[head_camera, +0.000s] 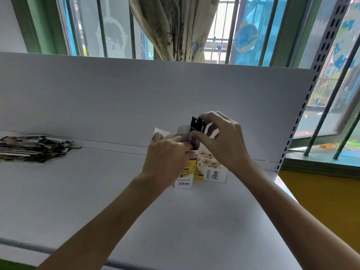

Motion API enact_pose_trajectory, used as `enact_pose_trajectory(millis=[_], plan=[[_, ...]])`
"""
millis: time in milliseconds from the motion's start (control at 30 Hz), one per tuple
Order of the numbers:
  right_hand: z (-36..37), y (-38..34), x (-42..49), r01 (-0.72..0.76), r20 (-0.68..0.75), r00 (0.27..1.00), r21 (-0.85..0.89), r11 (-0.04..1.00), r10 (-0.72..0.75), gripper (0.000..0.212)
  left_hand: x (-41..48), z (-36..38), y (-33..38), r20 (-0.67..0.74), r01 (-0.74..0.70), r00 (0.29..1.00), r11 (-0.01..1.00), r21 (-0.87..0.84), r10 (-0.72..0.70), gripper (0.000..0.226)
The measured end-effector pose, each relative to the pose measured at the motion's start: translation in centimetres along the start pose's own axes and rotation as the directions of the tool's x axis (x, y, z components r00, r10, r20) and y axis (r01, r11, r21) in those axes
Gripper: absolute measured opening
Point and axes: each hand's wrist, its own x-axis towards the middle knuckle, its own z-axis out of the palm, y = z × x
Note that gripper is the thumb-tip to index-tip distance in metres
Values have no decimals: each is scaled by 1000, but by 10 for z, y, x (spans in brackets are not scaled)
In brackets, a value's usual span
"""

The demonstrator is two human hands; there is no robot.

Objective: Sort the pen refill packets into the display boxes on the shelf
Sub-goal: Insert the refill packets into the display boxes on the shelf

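Toward the back right corner of the shelf (pixel 97 191), two yellow-and-white display boxes stood side by side, touching. The left hand (pixel 167 152) had its fingers curled round the top of the left display box (pixel 186 177), hiding what lay inside. Just above the boxes, the right hand (pixel 220 141) pinched a few dark refill packets (pixel 196 124) upright between thumb and fingers. The right display box (pixel 213 170) sat under that hand, its contents unseen. Near the shelf's left edge lay a loose pile of packets (pixel 33 148).
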Motion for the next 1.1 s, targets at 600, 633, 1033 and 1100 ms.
enact_pose_trajectory(millis=[600, 633, 1033, 1100], plan=[[-2, -23, 32, 274, 635, 772, -378, 884, 32, 23, -1, 7, -3, -232, -76, 970, 997, -6, 72, 21], [-3, -22, 33, 238, 669, 740, -355, 904, 68, 24, -1, 7, -2, -233, -79, 969, 997, -6, 76, 20], [-14, 28, -49, -274, 596, 758, -80, 958, 266, 74, -23, 18, -7, -315, 196, 841, 789, -583, -441, 33], [-6, 41, -61, -308, 615, 727, -105, 945, 306, 69, -34, 28, -5, -229, 250, 853, 752, -609, -470, 30]])
